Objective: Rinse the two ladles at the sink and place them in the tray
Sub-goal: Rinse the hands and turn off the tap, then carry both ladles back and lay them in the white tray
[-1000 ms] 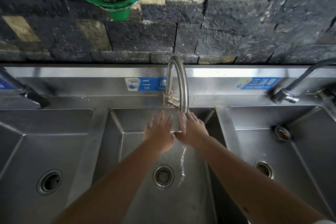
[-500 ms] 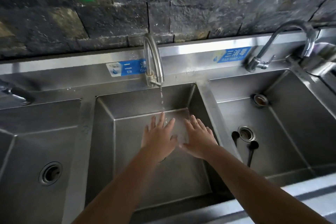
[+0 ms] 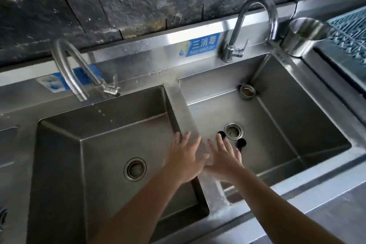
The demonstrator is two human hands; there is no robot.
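Two dark ladles lie in the right basin (image 3: 287, 125) beside its drain. One black bowl (image 3: 242, 142) shows clearly; the other ladle bowl (image 3: 221, 134) peeks out by my fingertips, and the handles are hidden under my right hand. My left hand (image 3: 185, 159) hovers flat with fingers spread over the divider between the basins. My right hand (image 3: 224, 159) is spread, palm down, over the right basin just short of the ladles. Neither hand holds anything. A blue slatted tray (image 3: 350, 31) sits at the far right.
The middle basin (image 3: 89, 144) lies to the left, its tap (image 3: 67, 67) letting only a few drops fall. A second curved tap (image 3: 255, 24) stands behind the right basin. A steel pot (image 3: 303, 37) stands on the counter beside the tray. A dark stone wall is behind.
The view has swung right. Both hands moved from under the middle tap toward the right basin. The water stream has dwindled to a few drops.
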